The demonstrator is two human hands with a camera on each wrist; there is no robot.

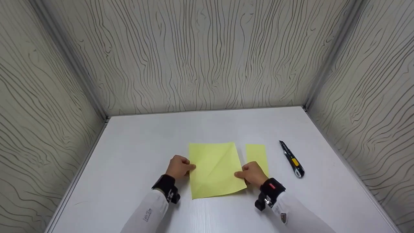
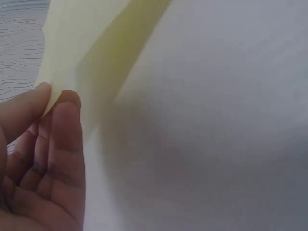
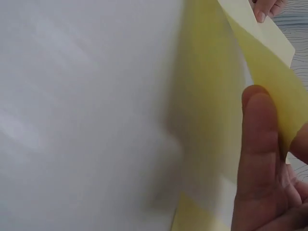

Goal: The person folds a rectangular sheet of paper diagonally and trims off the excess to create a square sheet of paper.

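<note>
A nearly square sheet of yellow paper with a faint diagonal crease is held by both hands above the white table. My left hand pinches its left edge between thumb and fingers; the left wrist view shows the thumb on top and the fingers beneath. At the right edge, my right hand pinches the sheet the same way, and the paper curves up there. A narrow yellow paper strip lies on the table, partly covered by the right hand.
To the right lies a black and yellow utility knife, its tip pointing away from me. The white table meets wood-patterned panels at the back and both sides. Black camera straps sit on both wrists.
</note>
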